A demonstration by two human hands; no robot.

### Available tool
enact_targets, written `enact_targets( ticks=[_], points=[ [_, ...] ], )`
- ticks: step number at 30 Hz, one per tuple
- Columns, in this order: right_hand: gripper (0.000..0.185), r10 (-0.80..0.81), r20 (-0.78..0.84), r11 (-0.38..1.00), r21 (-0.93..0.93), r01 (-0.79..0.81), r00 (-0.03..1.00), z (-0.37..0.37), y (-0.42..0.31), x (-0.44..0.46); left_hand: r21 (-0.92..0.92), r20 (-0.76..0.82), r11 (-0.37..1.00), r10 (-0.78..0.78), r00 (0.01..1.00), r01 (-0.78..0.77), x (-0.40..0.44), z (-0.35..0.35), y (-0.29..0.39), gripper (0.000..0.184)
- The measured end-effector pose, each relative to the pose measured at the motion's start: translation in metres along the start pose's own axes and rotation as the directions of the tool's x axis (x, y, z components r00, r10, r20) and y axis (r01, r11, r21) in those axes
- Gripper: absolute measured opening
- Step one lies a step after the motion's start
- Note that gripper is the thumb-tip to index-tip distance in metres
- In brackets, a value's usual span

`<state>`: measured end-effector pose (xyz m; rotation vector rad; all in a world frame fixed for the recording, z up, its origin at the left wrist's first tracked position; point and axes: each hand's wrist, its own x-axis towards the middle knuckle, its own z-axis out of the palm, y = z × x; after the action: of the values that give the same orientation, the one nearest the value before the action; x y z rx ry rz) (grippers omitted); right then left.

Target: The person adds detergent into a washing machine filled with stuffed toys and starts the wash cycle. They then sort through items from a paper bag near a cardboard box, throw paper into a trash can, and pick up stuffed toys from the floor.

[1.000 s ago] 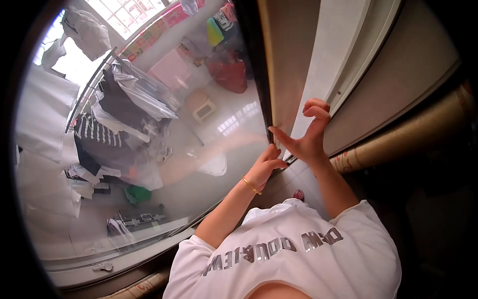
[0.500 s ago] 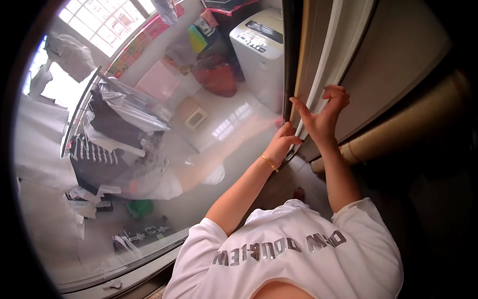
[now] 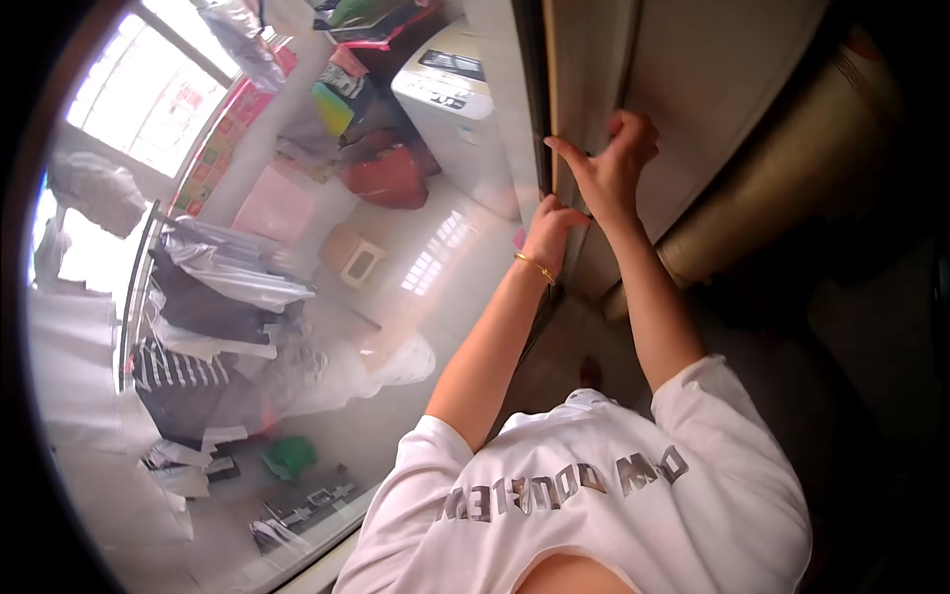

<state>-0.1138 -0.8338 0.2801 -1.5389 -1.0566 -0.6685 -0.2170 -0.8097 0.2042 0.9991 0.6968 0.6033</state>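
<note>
A glass sliding door (image 3: 435,327) fills the left side, with a dark-edged upright frame (image 3: 546,89). My left hand (image 3: 554,233) holds the frame low down, fingers closed at its edge and thumb pointing right; a gold bracelet (image 3: 534,265) circles that wrist. Just above and to the right, my right hand (image 3: 612,173) grips across the frame. Its thumb reaches the dark edge, and its other fingers curl on the right side, partly hidden. A pale panel (image 3: 708,119) stands beyond this hand.
Through the glass show a washing machine (image 3: 445,94), a red bag-like item (image 3: 386,178), hanging clothes (image 3: 208,297) and a green item (image 3: 289,456). A long tan roll (image 3: 782,163) leans on the right. The floor below my arms is dark.
The bright white strip right of the frame no longer shows, and more of the washing machine is visible through the glass. The view has shifted; both hands keep their hold on the frame.
</note>
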Motion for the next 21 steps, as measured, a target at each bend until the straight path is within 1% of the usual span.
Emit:
enact_targets(
  ticks=[1,3,6,7,8,9,10,11,13,14,15,16,17,19,20,21],
  points=[
    [0.074,0.016,0.002,1.0,-0.008,-0.016,1.0,0.001,0.001,0.0,0.014,0.018,1.0,-0.006,1.0,0.006,0.004,-0.001,-0.002,0.018],
    [0.074,-0.002,-0.015,1.0,-0.027,0.002,1.0,0.002,0.005,0.003,0.043,0.055,0.999,-0.023,0.998,0.021,0.012,-0.002,-0.004,0.027],
    [0.072,0.096,-0.038,0.993,-0.068,-0.098,0.995,0.004,0.001,0.002,0.059,0.054,0.998,-0.037,0.998,0.034,0.023,-0.001,-0.005,0.024],
    [0.075,0.115,-0.026,0.983,-0.144,-0.117,0.993,0.006,0.001,0.001,0.072,0.035,0.995,-0.069,0.997,0.066,0.024,0.0,-0.004,0.023],
    [0.072,0.135,-0.033,0.98,-0.141,-0.138,0.99,0.008,-0.002,0.001,0.042,0.091,0.998,-0.045,0.995,0.041,0.038,-0.009,-0.014,0.021],
    [0.07,0.157,-0.037,0.977,-0.138,-0.16,0.987,0.007,-0.006,0.001,-0.015,0.054,0.999,-0.044,0.998,0.045,0.055,-0.014,-0.026,0.016],
    [0.065,0.177,-0.02,0.977,-0.116,-0.178,0.984,0.004,-0.009,0.0,-0.006,0.098,0.999,-0.053,0.994,0.054,0.05,-0.011,-0.018,0.014],
    [0.06,0.201,-0.001,0.975,-0.092,-0.2,0.98,-0.005,-0.012,0.0,0.004,0.138,0.998,-0.066,0.988,0.066,0.045,-0.01,-0.009,0.013],
    [0.048,0.281,0.079,0.957,0.053,-0.285,0.957,-0.045,-0.028,-0.02,0.039,0.133,0.996,-0.084,0.988,0.079,0.02,-0.013,-0.003,0.01],
    [0.045,0.276,0.127,0.954,0.083,-0.288,0.953,-0.062,-0.03,-0.032,0.082,0.154,0.993,-0.099,0.983,0.087,0.018,-0.018,-0.002,0.012],
    [0.043,0.268,0.179,0.95,0.114,-0.29,0.947,-0.079,-0.029,-0.044,0.066,0.174,0.994,-0.102,0.979,0.092,0.017,-0.021,0.001,0.014],
    [0.036,0.242,0.155,0.964,0.074,-0.255,0.958,-0.097,-0.03,-0.057,0.059,0.171,0.994,-0.098,0.98,0.089,0.012,-0.02,0.004,0.013],
    [0.033,0.266,0.209,0.954,0.084,-0.288,0.941,-0.116,-0.027,-0.074,0.051,0.164,0.995,-0.097,0.982,0.089,0.001,-0.02,0.001,0.013],
    [0.031,0.334,0.248,0.918,0.131,-0.373,0.909,-0.145,-0.009,-0.104,0.017,0.12,0.995,-0.096,0.988,0.095,-0.018,-0.011,-0.008,0.012],
    [0.031,0.334,0.242,0.917,0.138,-0.374,0.911,-0.16,-0.004,-0.114,-0.001,0.092,0.996,-0.093,0.991,0.093,-0.025,-0.009,-0.012,0.011],
    [0.03,0.334,0.235,0.917,0.145,-0.373,0.913,-0.176,0.004,-0.122,-0.013,0.086,0.995,-0.1,0.991,0.101,-0.025,-0.012,-0.025,0.024]
  ],
)
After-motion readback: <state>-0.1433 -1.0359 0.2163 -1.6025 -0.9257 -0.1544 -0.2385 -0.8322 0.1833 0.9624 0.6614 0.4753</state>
